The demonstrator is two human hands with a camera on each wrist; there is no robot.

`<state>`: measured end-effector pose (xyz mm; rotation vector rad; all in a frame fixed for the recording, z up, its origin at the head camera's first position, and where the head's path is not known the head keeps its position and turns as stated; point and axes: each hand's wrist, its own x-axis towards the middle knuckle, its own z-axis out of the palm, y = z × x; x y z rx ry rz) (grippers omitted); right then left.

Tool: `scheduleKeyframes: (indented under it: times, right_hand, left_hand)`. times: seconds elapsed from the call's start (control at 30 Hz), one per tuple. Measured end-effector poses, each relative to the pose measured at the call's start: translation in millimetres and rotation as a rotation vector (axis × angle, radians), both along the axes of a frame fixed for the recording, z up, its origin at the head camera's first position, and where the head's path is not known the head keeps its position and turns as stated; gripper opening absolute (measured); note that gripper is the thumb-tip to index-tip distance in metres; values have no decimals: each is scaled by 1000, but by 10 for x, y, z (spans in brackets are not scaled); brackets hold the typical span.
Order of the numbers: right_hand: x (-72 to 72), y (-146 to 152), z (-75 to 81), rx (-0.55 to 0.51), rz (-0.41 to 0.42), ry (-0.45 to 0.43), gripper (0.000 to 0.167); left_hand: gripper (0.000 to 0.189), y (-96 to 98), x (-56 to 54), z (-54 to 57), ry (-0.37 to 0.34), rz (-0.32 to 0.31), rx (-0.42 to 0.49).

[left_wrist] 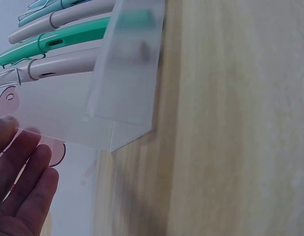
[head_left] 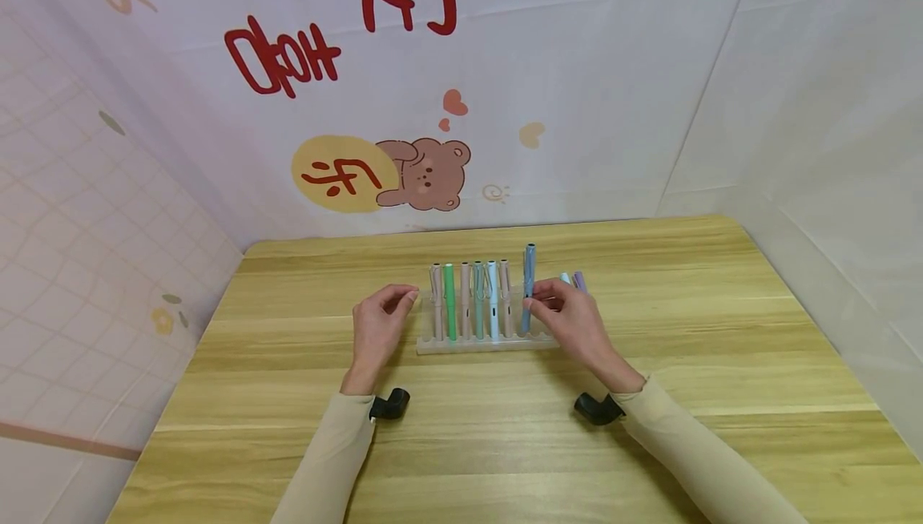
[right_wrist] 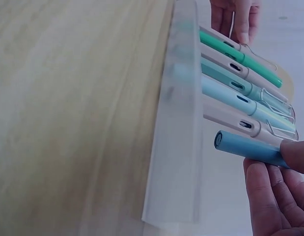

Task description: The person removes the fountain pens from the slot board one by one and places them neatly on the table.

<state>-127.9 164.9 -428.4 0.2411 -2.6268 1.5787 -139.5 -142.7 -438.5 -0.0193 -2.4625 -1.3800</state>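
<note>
A clear, frosted pen stand (head_left: pixel 490 346) holds a row of several upright capped pens, among them a green pen (head_left: pixel 450 304), a light blue pen (head_left: pixel 493 308) and pinkish-beige ones. With thumb and fingertips, my left hand (head_left: pixel 376 328) pinches the upper left corner of the stand's back panel (left_wrist: pixel 68 110). My right hand (head_left: pixel 573 324) grips a darker blue pen (head_left: pixel 530 268) by its middle, cap up, over the stand's right part. In the right wrist view, the lower end of this blue pen (right_wrist: pixel 240 146) hangs just short of the stand's front ledge (right_wrist: pixel 176 162), beside the last beige pen.
Behind my right hand, a purple pen (head_left: pixel 580 280) and a pale blue pen (head_left: pixel 566 277) show partly. The wooden table (head_left: pixel 490 436) meets a white printed cloth (head_left: pixel 591 91) at the back, with more cloth at both sides. Black wrist cameras sit on both cuffs.
</note>
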Motion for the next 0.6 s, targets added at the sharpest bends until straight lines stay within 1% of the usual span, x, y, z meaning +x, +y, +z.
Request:
scheduleKeyframes:
  times: [0.2,0.43,0.6]
  right_hand:
    - [0,37,33,-7,-12,11,22]
    - [4,80,61,-14,-18,20,22]
    - [10,120,87,-11,-31,33,24]
  left_hand:
    - [13,-2,-2,-3,-2,0,10]
    - [11,3,11,-6,20,-4,17]
    - [12,3,9,-9,22,-4,13]
